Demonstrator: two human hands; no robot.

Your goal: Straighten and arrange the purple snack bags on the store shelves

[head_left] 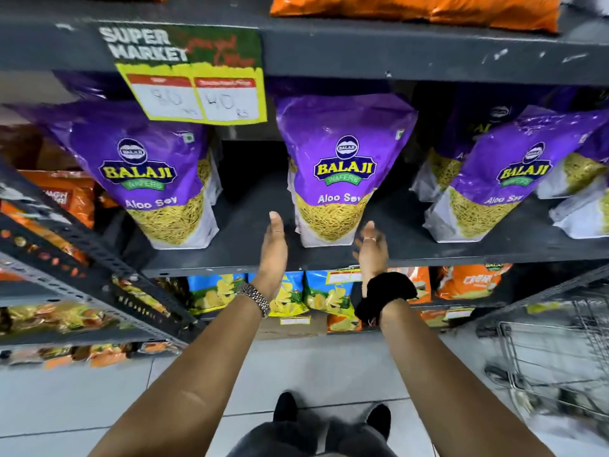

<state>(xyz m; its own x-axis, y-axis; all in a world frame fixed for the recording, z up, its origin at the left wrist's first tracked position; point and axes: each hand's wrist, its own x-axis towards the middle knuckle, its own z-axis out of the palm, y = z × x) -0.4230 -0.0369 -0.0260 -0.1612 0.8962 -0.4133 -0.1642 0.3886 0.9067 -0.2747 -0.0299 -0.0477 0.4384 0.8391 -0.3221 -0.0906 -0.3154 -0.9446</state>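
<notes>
Three purple Balaji Aloo Sev bags stand at the front of a dark grey shelf [250, 232]: a left bag [145, 173], a middle bag [339, 166] and a right bag [507, 179], with more purple bags behind them. My left hand [274, 249] is flat and open just left of the middle bag's bottom corner. My right hand [370, 247] is open at the bag's lower right corner. Neither hand grips the bag; whether the fingertips touch it is unclear.
A yellow price sign [197, 94] hangs from the shelf above, over the left bag. Orange bags [421, 8] lie on the top shelf. Blue and orange snack packs [329, 291] fill the shelf below. A wire trolley [557, 351] stands at the right on the tiled floor.
</notes>
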